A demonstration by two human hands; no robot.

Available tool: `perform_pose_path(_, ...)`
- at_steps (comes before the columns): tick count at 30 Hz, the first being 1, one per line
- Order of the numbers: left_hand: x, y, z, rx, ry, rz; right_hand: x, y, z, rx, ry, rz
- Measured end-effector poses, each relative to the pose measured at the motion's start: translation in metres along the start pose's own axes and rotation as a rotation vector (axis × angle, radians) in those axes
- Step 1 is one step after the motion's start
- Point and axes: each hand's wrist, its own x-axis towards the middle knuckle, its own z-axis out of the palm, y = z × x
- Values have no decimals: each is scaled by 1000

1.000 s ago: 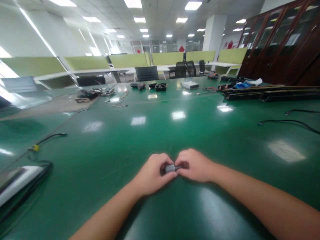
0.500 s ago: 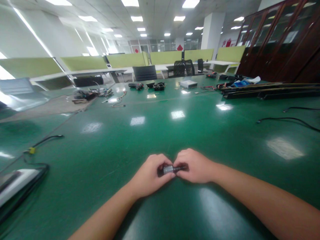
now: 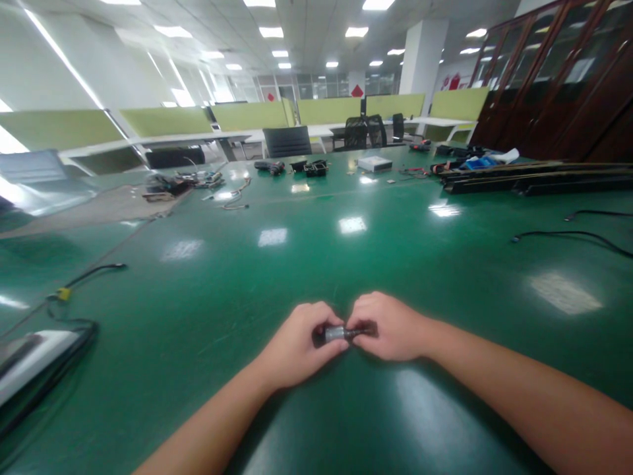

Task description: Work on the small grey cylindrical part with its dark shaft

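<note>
A small cylindrical part (image 3: 335, 333), silver in the middle and dark at its left end, lies level between my hands, low over the green table (image 3: 316, 264). My left hand (image 3: 297, 344) pinches its thick body between thumb and fingers. On the right, a thin dark shaft (image 3: 357, 332) sticks out of the cylinder, and my right hand (image 3: 388, 328) grips it with thumb and fingertips. The fingertips of both hands nearly touch. Fingers partly hide both ends of the part.
Black cables (image 3: 573, 235) lie at the right, and another cable (image 3: 96, 269) at the left near a white device (image 3: 39, 363). Dark long bars (image 3: 534, 178) rest at the back right. A white box (image 3: 374, 163) and dark parts (image 3: 310, 167) stand at the back.
Both hands and the part sit very slightly further right in the picture. The grips look the same.
</note>
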Motion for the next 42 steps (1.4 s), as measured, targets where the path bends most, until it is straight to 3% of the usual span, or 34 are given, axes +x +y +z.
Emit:
perform_pose_path(17,-1,-2,1,0,-2,-12,-3,0,-9,-62,-29,-1)
perform_pose_path(42,-8,-1,-2,-7,-13,-55,-13,22,-32,13,-111,188)
